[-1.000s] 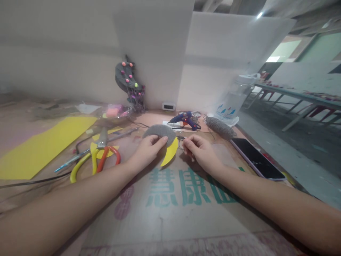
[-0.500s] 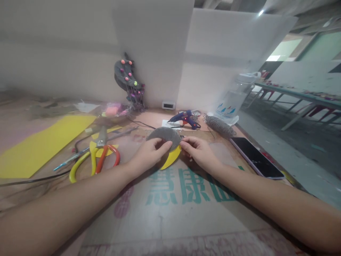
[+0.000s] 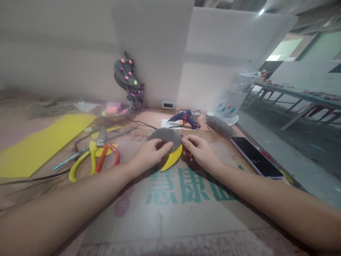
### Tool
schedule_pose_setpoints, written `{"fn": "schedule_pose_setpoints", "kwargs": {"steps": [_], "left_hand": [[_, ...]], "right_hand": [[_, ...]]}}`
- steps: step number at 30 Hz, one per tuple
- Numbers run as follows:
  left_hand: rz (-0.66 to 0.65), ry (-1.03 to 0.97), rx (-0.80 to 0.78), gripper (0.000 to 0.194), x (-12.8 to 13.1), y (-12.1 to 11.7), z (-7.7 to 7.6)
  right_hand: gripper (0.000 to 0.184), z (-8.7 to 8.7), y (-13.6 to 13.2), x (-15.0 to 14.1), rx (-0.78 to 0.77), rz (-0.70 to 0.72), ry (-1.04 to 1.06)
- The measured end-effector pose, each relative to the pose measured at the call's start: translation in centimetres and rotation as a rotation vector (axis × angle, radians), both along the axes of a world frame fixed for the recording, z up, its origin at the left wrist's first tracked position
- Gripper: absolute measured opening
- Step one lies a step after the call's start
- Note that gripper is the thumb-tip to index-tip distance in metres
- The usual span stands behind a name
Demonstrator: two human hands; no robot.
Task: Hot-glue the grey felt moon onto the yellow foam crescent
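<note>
Between my hands is a yellow crescent (image 3: 172,159), its upper part covered by grey yarn wrapping (image 3: 166,136). My left hand (image 3: 153,152) is closed on it, the thumb pressing on the grey-covered part. My right hand (image 3: 196,149) pinches at the right edge, where the grey meets the yellow. Whether it grips the yarn end or the crescent's edge itself is too small to tell. The crescent's left end is hidden behind my left hand.
Scissors (image 3: 101,149) with yellow and red handles and a yellow sheet (image 3: 50,145) lie left. A blue glue gun (image 3: 185,118), a grey yarn bundle (image 3: 220,126) and a phone (image 3: 255,157) are beyond and right. A bottle (image 3: 234,94) and a decorated grey crescent (image 3: 126,74) stand behind.
My right hand has shifted very slightly right at the crescent's edge. A little more of the yellow shows between my hands. My left hand keeps its hold.
</note>
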State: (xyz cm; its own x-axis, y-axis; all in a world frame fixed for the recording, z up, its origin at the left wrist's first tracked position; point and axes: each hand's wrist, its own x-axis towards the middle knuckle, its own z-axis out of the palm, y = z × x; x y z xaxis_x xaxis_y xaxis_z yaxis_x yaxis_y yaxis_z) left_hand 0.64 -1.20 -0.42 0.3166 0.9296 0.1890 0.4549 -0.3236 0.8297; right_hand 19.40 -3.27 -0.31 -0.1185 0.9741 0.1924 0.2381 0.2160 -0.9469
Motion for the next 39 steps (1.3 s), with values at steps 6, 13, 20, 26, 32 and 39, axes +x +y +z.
{"fn": "schedule_pose_setpoints", "kwargs": {"steps": [6, 13, 20, 26, 32, 39], "left_hand": [[0.02, -0.034, -0.056, 0.043, -0.1, 0.3, -0.6], [-0.018, -0.096, -0.105, 0.044, -0.1, 0.8, -0.5], [0.084, -0.374, -0.151, 0.04, -0.5, 2.0, -0.9], [0.069, -0.414, -0.148, 0.039, -0.5, 2.3, -1.2], [0.084, -0.302, -0.103, 0.041, -0.4, 2.0, -0.9], [0.084, -0.253, -0.107, 0.042, -0.2, 1.5, -0.4]], "right_hand": [[0.039, 0.1, 0.0, 0.1, 0.043, 0.002, -0.055], [0.044, -1.0, 0.7, 0.5, -0.034, 0.069, 0.239], [0.047, -0.4, 0.5, 0.5, -0.038, 0.029, 0.128], [0.026, -0.6, 0.5, 0.3, 0.012, 0.034, -0.001], [0.02, -0.6, 0.4, 0.1, 0.006, 0.033, 0.01], [0.016, -0.5, 0.5, 0.1, 0.01, 0.047, 0.045]]}}
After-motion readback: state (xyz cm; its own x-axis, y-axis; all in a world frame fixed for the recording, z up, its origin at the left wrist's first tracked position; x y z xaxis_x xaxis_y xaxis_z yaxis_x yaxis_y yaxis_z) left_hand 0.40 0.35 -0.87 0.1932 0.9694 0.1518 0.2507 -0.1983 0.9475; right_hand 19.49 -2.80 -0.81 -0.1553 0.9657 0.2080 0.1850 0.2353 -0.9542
